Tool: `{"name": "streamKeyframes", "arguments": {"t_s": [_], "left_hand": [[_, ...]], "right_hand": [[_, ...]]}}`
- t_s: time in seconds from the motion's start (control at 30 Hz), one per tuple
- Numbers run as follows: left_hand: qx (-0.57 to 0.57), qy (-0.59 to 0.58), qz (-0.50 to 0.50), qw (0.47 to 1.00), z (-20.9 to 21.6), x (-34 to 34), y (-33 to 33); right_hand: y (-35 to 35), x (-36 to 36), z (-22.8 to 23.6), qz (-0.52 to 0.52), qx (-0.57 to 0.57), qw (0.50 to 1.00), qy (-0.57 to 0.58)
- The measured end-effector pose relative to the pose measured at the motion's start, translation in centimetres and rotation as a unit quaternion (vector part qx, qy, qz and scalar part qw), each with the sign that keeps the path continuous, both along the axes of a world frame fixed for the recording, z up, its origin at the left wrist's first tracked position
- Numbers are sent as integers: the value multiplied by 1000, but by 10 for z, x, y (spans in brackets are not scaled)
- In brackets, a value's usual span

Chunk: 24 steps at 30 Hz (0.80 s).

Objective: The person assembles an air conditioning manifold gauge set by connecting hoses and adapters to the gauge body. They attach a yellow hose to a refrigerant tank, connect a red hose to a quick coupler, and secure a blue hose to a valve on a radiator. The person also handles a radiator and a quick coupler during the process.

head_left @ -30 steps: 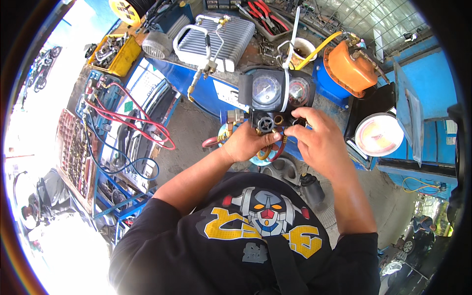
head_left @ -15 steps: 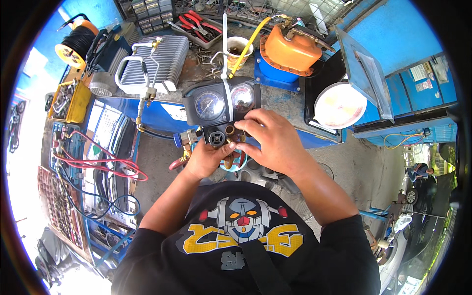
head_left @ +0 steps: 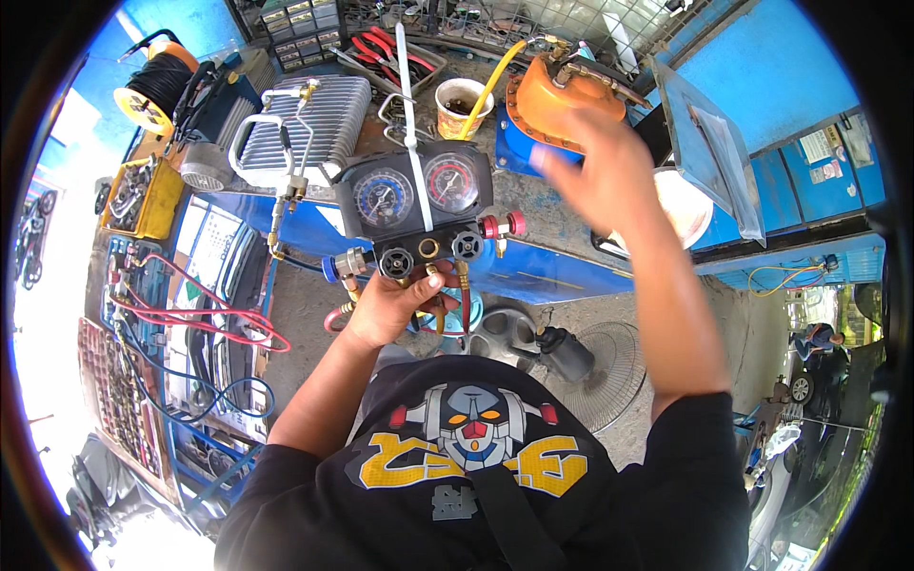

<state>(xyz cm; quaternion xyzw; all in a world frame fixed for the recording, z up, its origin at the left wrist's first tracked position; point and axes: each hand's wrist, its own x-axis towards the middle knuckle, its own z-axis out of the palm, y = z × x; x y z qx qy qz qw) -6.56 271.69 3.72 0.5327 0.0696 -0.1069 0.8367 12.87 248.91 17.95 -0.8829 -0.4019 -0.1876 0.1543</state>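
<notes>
My left hand (head_left: 395,309) grips a manifold gauge set (head_left: 419,228) from below, its fingers wrapped round the fittings and hoses under the valve block. The set has a blue-marked gauge (head_left: 383,200), a red-marked gauge (head_left: 451,185) and two black knobs on the front. A blue coupler (head_left: 338,268) sticks out at its left end and a red coupler (head_left: 505,225) at its right. A white strap (head_left: 409,105) runs up from it. Blurred by motion, my right hand (head_left: 605,171) is raised in front of an orange and blue tank (head_left: 552,105), thumb apart, with nothing seen in it.
On the bench stand a finned metal unit (head_left: 319,124), a white tub of small parts (head_left: 464,105) and a tray of red-handled pliers (head_left: 390,59). A yellow hose (head_left: 490,86) reaches the tank. Below are a fan guard (head_left: 609,381) and a black canister (head_left: 566,355).
My right hand has left the valve block and swung up and right towards the tank. The gauge set has shifted slightly left in my left hand, showing its red coupler and right knob.
</notes>
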Motion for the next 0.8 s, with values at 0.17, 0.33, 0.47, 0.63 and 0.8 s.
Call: {"name": "streamKeyframes", "arguments": {"t_s": [0.17, 0.33, 0.47, 0.63, 0.8], "left_hand": [[-21, -25, 27, 999, 12, -1, 3], [-11, -27, 40, 999, 20, -7, 11], [-31, -39, 53, 997, 24, -10, 17], [-48, -27, 49, 997, 28, -13, 24], [-56, -37, 67, 996, 26, -12, 26]], "right_hand": [[24, 141, 16, -76, -116, 989, -59], [35, 230, -2, 4, -239, 969, -56], [39, 262, -10, 35, -273, 958, -78], [44, 261, -5, -5, -306, 951, -45], [47, 249, 2, -8, -260, 965, -33]]}}
